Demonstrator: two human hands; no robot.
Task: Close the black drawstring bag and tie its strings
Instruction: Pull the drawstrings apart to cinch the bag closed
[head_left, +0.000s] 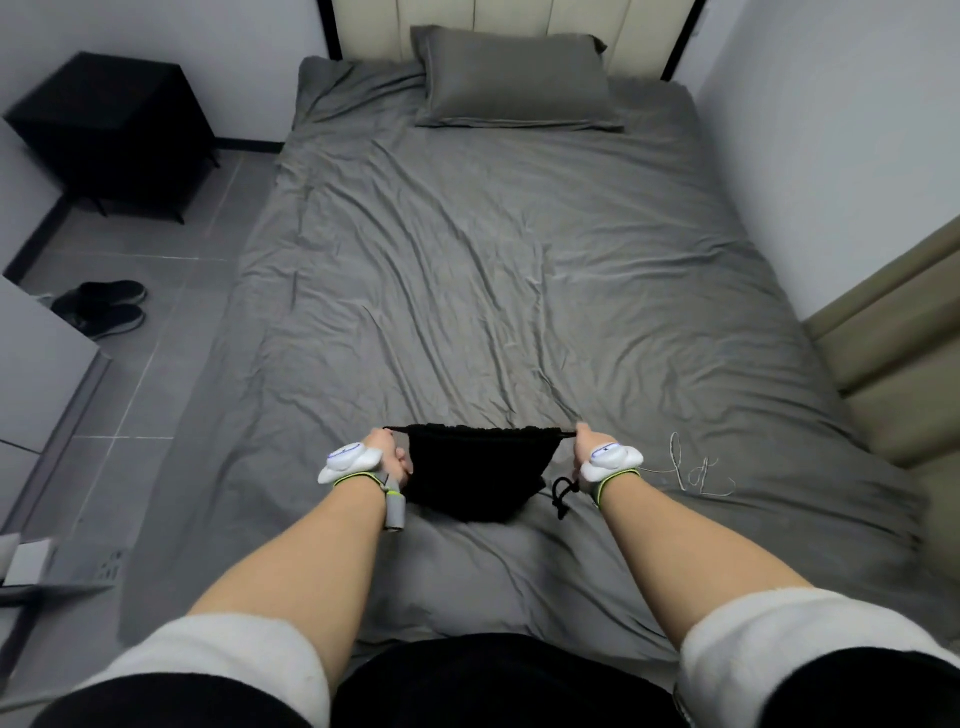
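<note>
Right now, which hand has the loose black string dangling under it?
The right hand. A black string hangs in loops below it beside the bag; the left hand shows none.

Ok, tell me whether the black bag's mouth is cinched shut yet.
Not fully. The black drawstring bag has its gathered top edge stretched wide between the left hand and right hand. Whether a gap remains cannot be told.

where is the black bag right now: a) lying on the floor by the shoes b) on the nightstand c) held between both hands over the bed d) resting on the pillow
c: the left hand and right hand grip the black bag at its top corners, above the bed.
</note>
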